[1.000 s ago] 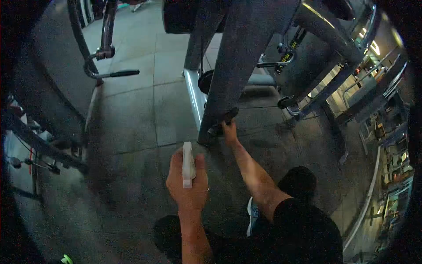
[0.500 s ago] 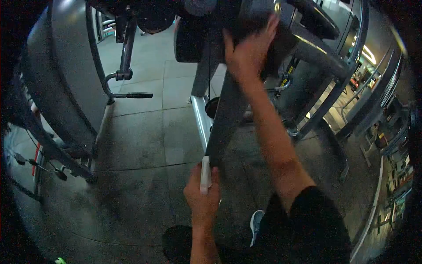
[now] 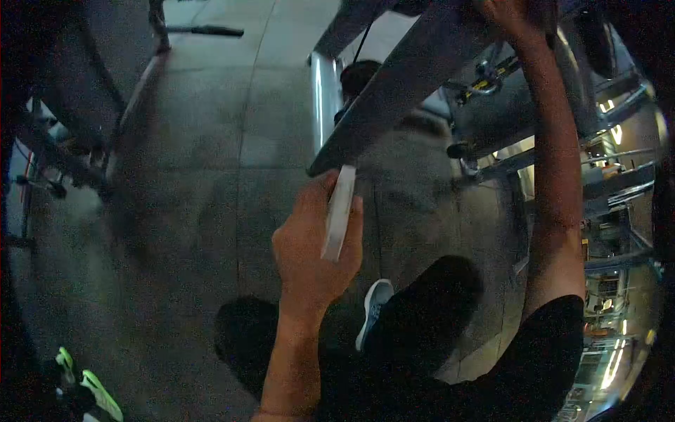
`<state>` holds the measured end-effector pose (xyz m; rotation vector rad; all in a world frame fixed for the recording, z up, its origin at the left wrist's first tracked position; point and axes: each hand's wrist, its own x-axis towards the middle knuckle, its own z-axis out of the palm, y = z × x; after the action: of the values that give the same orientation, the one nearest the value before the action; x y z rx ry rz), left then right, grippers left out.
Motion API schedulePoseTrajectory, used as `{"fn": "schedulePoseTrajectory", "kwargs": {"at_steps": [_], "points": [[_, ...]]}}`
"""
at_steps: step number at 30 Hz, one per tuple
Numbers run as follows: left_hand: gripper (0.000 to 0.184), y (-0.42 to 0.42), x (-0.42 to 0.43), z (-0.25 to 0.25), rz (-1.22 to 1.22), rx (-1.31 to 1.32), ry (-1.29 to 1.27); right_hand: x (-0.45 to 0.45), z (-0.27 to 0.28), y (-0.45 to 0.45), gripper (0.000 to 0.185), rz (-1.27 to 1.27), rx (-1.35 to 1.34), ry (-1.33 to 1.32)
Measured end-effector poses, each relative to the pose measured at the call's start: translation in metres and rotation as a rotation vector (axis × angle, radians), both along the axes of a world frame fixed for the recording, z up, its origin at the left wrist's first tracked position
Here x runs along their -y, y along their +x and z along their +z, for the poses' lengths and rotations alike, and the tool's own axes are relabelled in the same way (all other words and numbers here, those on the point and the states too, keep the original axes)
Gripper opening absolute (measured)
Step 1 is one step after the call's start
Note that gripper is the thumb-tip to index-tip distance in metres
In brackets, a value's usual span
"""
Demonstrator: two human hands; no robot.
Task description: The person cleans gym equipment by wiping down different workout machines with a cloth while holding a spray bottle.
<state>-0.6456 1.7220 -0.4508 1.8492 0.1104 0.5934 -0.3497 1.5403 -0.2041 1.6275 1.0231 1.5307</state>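
A slim white slab-like object, seen edge-on, is gripped between the thumb and fingers of my left hand. Its exact kind does not show. Just beyond it is the lower end of a slanted dark machine beam. At the top edge, my right hand reaches up against the dark upper part of the gym machine. Its fingers are cut off or lost in shadow, so their pose is hidden. A bright metal post stands on the left of the beam.
My shoe and bent knees are below on the dark tiled floor. A handle bar juts out at upper left. Green-soled shoes show at lower left. Machine frames line the right side.
The view has tilted down and the machine has shifted upward in it. My left hand still holds the white object. My right hand now sits farther up and right, partly out of frame.
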Motion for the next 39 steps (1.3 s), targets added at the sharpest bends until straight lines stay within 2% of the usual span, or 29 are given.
{"fn": "schedulePoseTrajectory", "kwargs": {"at_steps": [1,8,10,11,13,14,16,17,20,22,26,29,31,34,36,37,38,39], "points": [[0.033,0.0,-0.001,-0.002,0.01,0.01,-0.043,0.008,-0.025,0.02,0.047,-0.049,0.364,-0.271],[0.036,-0.008,-0.017,0.015,0.009,-0.056,0.012,-0.032,-0.192,0.036,0.035,-0.052,0.456,-0.331],[0.038,-0.006,-0.018,0.014,0.008,0.019,0.061,-0.034,-0.23,0.028,0.073,0.062,0.251,-0.444],[0.038,-0.009,-0.02,0.015,0.028,0.005,0.063,-0.045,-0.242,0.012,0.073,0.084,0.243,-0.439],[0.061,-0.013,-0.01,0.01,-0.042,0.059,0.164,-0.054,-0.266,-0.022,0.055,-0.307,-1.0,-0.223],[0.061,-0.015,-0.014,0.012,-0.027,0.05,0.17,-0.057,-0.291,-0.02,0.055,-0.289,-1.006,-0.226],[0.061,-0.016,-0.013,0.012,-0.105,0.013,0.148,-0.051,-0.345,-0.011,0.037,-0.287,-0.563,-0.399],[0.061,-0.015,-0.014,0.011,-0.103,0.005,0.148,-0.049,-0.367,-0.008,0.036,-0.263,-0.502,-0.429],[0.06,-0.006,-0.016,0.006,-0.084,0.027,0.139,-0.045,-0.423,-0.002,0.034,-0.214,-0.574,-0.46],[0.049,-0.001,-0.014,0.002,-0.075,0.026,0.063,-0.05,-0.452,-0.003,0.033,-0.227,-0.642,-0.499],[0.058,0.001,-0.021,-0.002,-0.081,0.04,0.096,-0.048,-0.489,-0.017,0.031,-0.268,-0.747,-0.541],[0.058,0.0,-0.025,-0.004,-0.072,0.055,0.063,-0.054,-0.496,-0.021,0.03,-0.289,-0.823,-0.539],[0.038,-0.002,-0.025,0.0,-0.042,-0.009,0.028,-0.056,-0.488,-0.022,0.029,-0.287,-0.855,-0.527],[0.035,-0.005,-0.024,0.001,-0.022,-0.012,-0.059,-0.056,-0.456,-0.032,0.028,-0.204,-0.9,-0.469],[0.034,-0.009,-0.022,0.0,-0.007,0.016,-0.021,-0.058,-0.383,-0.03,0.028,-0.025,-0.957,-0.321],[0.033,-0.011,-0.02,0.0,0.015,0.019,0.019,-0.056,-0.331,-0.025,0.028,0.172,-1.049,-0.131],[0.033,-0.013,-0.018,-0.002,-0.005,0.024,0.01,-0.071,-0.251,-0.052,0.029,-0.282,-0.726,-0.627],[0.033,-0.012,-0.018,-0.003,-0.015,0.037,0.014,-0.071,-0.181,-0.048,0.029,-0.316,-0.666,-0.594]]}}
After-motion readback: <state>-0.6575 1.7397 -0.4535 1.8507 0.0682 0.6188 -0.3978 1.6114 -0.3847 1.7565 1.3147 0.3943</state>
